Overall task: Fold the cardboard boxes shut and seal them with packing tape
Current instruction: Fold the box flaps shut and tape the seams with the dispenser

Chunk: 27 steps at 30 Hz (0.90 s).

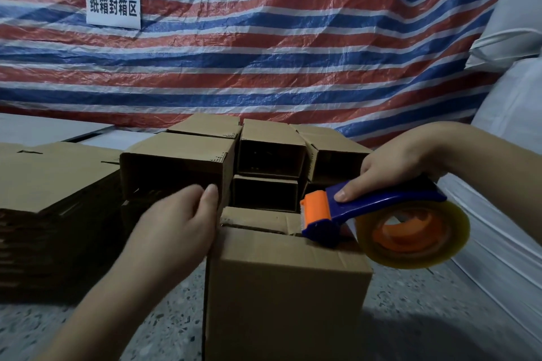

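A brown cardboard box (281,287) stands on the floor in front of me, its top flaps folded down. My right hand (390,167) grips a blue and orange tape dispenser (366,211) loaded with a roll of clear packing tape (413,234). The dispenser's orange head rests on the box's top near the flap seam. My left hand (176,231) lies flat against the box's left side at its top edge, fingers together.
Several open cardboard boxes (269,155) lie stacked on their sides behind the box. A pile of flat cartons (52,179) sits at left. A striped red, white and blue tarp (264,38) hangs behind. White sacks (510,126) rise at right. The floor is speckled.
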{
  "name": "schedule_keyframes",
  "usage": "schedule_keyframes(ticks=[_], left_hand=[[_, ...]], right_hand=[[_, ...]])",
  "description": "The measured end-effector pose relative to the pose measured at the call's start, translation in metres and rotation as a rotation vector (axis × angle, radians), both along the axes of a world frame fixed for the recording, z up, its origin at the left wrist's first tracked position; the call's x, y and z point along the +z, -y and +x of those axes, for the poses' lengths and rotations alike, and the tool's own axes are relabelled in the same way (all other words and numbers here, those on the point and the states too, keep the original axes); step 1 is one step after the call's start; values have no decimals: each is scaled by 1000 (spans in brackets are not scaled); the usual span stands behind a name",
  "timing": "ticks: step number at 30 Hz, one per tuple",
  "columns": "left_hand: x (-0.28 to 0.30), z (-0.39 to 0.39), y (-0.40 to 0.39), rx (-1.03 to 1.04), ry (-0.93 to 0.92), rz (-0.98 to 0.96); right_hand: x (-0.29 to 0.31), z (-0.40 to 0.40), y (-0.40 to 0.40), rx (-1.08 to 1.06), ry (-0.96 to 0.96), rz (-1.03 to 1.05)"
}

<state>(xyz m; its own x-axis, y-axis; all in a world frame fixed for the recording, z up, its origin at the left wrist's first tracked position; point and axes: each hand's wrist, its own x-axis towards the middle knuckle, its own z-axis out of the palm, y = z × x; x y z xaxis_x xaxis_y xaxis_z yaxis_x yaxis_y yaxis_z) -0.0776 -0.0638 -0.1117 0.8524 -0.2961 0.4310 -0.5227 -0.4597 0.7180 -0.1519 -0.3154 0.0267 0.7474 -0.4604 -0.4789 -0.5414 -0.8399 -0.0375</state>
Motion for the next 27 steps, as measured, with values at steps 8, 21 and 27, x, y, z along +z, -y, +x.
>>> schedule_keyframes(ticks=[8, 21, 27], left_hand=[[5, -37, 34, -291, 320, 595], [-3, -36, 36, -233, 462, 834], [-4, -36, 35, -223, 463, 835]], right_hand=[[-3, 0, 5, -1, 5, 15], [2, -1, 16, 34, -34, 50], [19, -30, 46, -44, -56, 105]])
